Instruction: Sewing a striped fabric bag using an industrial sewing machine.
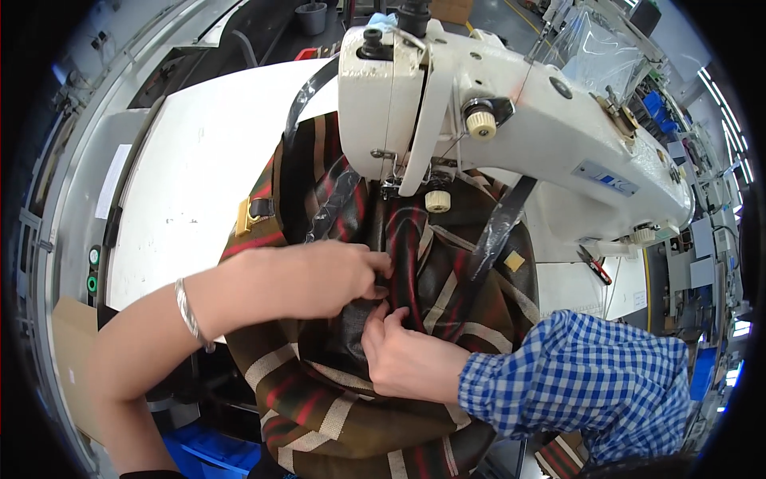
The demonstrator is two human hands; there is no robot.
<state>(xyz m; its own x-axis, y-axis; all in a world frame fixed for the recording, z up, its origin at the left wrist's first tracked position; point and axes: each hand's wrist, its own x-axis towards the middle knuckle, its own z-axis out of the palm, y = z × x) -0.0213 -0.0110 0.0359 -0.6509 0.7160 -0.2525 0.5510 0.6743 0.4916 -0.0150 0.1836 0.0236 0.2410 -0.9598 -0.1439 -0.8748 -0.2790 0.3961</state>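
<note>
A plaid bag (303, 403) in brown, red and cream lies bunched under the needle of a white sewing machine (511, 120). My left hand (323, 275), with a silver bracelet on its wrist, pinches a dark seam edge in the bag's middle. Just nearer to me, my right hand (407, 355) comes out of a blue checked sleeve, its fingers closed on the same dark edge. What lies between the fingertips is partly hidden. Plastic-wrapped straps (499, 227) arch up on both sides. A gold-coloured metal fitting (242, 217) sits at the bag's left edge.
Red-handled thread snips (594, 266) lie on the white table (199, 152), right of the bag. The machine's arm stretches across the upper right. A blue bin (211, 453) stands below the table's front edge. A grey bucket (311, 17) is on the floor behind.
</note>
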